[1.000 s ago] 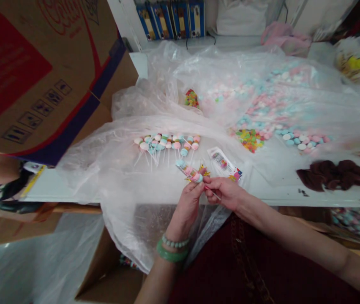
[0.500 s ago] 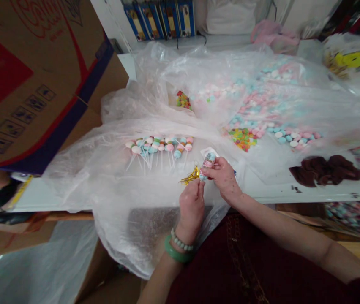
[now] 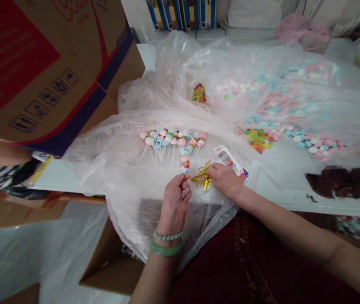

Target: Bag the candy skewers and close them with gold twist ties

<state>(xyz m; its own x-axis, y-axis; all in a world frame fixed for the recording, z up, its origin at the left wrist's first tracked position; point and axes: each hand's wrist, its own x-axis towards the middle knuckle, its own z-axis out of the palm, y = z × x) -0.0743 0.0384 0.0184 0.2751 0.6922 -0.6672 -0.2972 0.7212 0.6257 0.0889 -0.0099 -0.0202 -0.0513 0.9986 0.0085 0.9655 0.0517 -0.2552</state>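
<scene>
My left hand (image 3: 175, 202) has its fingers curled together just below a candy skewer (image 3: 184, 164), can't tell if they've got it. My right hand (image 3: 226, 181) lies with fingers loosely together on gold tinsel ties (image 3: 203, 176), on the plastic sheet (image 3: 126, 169).

A makeshift packing room; cardboard carton (image 3: 40, 71), plastic sheeting (image 3: 129, 169), loose candies (image 3: 313, 143).

The one head-worn view looks forward and down from above the person's chest, facing across the bench (image 3: 351, 207) from its near side. It sits close over the left hand (image 3: 175, 202) and right hand (image 3: 226, 181), with both forearms entering from the lower edge.
</scene>
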